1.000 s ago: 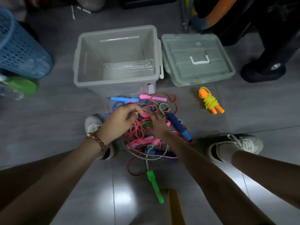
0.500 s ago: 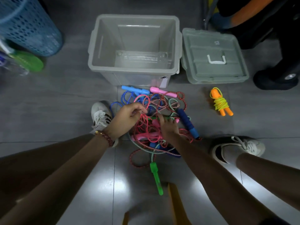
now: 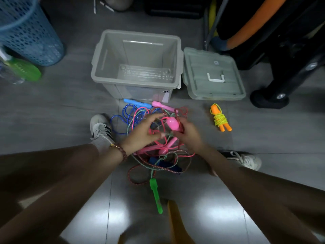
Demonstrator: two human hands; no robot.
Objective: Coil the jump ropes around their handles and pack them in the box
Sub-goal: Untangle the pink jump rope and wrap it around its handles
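Grey tiled floor [image 3: 52, 120] carries everything; a blue perforated basket [image 3: 29, 36] stands at the far left, well apart from the rest. The grey box [image 3: 102, 59] sits open and upright at the middle, with nothing inside it; its lid [image 3: 212, 67] lies flat just beside it on the right, white handle up. Just in front of the box, between the person's two shoes, lies the tangle of jump ropes [image 3: 158, 161], a loose heap of blue, pink, red and greenish cords, none of it in the box.

Both hands are raised just over the heap, close together. The left hand [image 3: 142, 132] has its grip closed, fingers curled and pinching strands lifted from the tangle, though blur hides exactly which cord; the right hand [image 3: 190, 136] has its grip wrapped round the lower part of a pink handle [image 3: 172, 124], whose rounded end stands up between the two hands.

The left shoe [image 3: 100, 127] touches the blue loops at the heap's edge; the right shoe [image 3: 246, 160] is set apart to the right. A coiled rope [image 3: 220, 118], yellow cord wound round orange handles, lies alone on the floor near the lid; a green handle [image 3: 155, 194] juts from the heap toward the person; a blue handle [image 3: 135, 103] and a second pink one [image 3: 162, 106] lie against the foot of the box; a beaded bracelet [image 3: 121, 150] circles the left wrist.
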